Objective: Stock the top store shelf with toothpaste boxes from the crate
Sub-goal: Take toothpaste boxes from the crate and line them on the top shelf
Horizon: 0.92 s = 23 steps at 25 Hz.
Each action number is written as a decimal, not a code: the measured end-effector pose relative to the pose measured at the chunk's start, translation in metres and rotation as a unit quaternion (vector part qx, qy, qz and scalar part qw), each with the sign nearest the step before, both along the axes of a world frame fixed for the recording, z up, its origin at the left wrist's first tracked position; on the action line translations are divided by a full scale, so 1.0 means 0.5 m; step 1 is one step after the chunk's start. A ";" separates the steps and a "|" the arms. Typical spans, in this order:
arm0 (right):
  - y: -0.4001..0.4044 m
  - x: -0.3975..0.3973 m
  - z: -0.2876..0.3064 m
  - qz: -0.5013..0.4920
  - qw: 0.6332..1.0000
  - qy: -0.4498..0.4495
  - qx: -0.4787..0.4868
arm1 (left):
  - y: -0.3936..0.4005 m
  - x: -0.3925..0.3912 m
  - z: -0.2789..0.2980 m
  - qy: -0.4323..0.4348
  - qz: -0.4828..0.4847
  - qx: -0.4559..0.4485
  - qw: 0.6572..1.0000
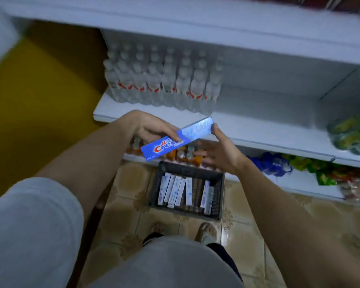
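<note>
One blue toothpaste box (176, 140) is held level above the crate, tilted with its right end higher. It is gripped at the middle by the left hand (152, 126), thumb on the printed face and the other fingers curled behind it. The right hand (220, 150) is spread wide; its thumb tip is pressed against the box's right end, while the remaining fingers are held straight and loose below the box, gripping nothing.

Directly beneath, a dark slatted crate (217, 196) is seen on the tiled floor (125, 204), with several more toothpaste boxes (176, 191) stood on edge inside it, mostly toward its left side.

The white shelf unit is set just behind the crate. On its middle shelf (258, 129) a block of clear bottles (164, 80) with red-and-white labels is packed at the left; the bottles are blurred. The underside of an upper shelf (216, 23) is seen across the top of the view. A green and yellow packet (353, 134) is lodged at the middle shelf's far right. On the lower shelf, orange-labelled bottles (185, 155) are partly hidden by the hands and box, and blue bags (272, 164) and mixed snack packets (328, 173) are laid to the right.

A grey sleeve (33, 225), grey shirt front and one sandalled foot (206, 232) are seen nearest the camera.
</note>
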State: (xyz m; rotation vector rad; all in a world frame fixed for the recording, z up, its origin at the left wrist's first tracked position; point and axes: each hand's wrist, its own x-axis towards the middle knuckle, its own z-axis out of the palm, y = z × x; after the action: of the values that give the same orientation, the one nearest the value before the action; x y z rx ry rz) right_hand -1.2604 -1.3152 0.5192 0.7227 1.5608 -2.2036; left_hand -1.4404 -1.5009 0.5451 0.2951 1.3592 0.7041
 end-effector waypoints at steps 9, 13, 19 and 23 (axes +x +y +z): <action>0.062 -0.085 0.265 -0.118 0.981 0.150 0.042 | 0.009 -0.065 0.339 0.153 -0.075 -0.021 0.985; 0.105 -0.115 0.388 -0.137 0.965 0.217 0.048 | -0.014 -0.109 0.509 0.235 -0.059 0.000 0.970; 0.115 -0.142 0.530 -0.116 0.953 0.278 0.030 | -0.024 -0.113 0.678 0.318 0.012 0.032 0.947; 0.127 -0.170 0.652 -0.085 0.930 0.356 0.028 | -0.049 -0.137 0.768 0.392 0.157 0.146 0.895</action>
State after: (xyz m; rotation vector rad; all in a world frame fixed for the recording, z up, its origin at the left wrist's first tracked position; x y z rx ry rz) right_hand -1.3454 -1.2518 0.8452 0.0387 1.9357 -2.7450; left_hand -1.5088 -1.5253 0.9290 0.6565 2.1005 1.1345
